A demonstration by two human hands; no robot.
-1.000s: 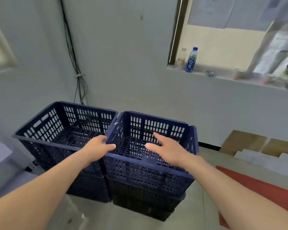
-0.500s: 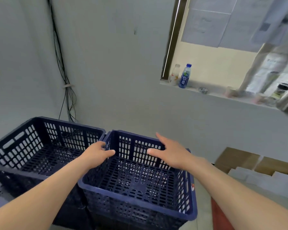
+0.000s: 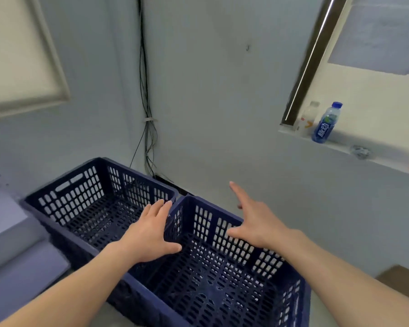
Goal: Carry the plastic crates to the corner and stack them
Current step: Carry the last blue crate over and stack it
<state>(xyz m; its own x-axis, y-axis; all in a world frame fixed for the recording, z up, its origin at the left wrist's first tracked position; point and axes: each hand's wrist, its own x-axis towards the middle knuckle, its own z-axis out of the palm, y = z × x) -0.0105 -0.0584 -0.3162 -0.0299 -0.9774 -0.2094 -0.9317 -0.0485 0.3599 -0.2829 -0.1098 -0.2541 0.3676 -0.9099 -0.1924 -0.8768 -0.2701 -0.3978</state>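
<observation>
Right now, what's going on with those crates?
A person stands over two dark blue plastic crates set side by side in the corner. The left crate and right crate are both empty. The left hand is flat over the rim where they meet. The right hand hovers, fingers spread, above the right crate's far wall. Neither hand grips anything. Whether more crates sit underneath cannot be seen.
</observation>
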